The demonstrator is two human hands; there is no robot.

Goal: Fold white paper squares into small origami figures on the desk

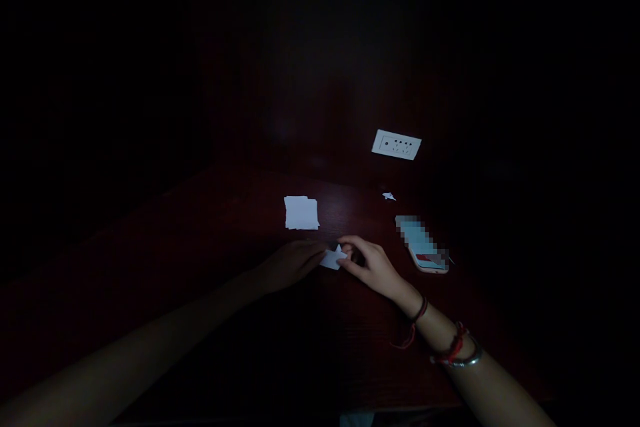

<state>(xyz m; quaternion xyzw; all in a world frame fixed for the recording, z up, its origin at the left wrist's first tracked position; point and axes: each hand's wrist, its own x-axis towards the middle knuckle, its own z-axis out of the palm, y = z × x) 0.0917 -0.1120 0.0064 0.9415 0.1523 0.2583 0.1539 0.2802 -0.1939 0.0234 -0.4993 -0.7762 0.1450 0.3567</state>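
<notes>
A small white piece of paper (331, 260), partly folded with one corner sticking up, lies between my two hands just above the dark red table. My left hand (295, 261) pinches its left edge, the fingers in deep shadow. On the opposite side my right hand (371, 267) grips the right part between thumb and fingers. Just beyond my left hand rests a loose stack of square white paper sheets (301, 213). The fingertips cover part of the held paper.
A phone with a lit screen (423, 243) lies right of my right hand. Behind it is a small folded white paper piece (389, 196). A white socket panel (397, 145) is mounted on the wall at the back. The dark red table (225, 213) fades into darkness.
</notes>
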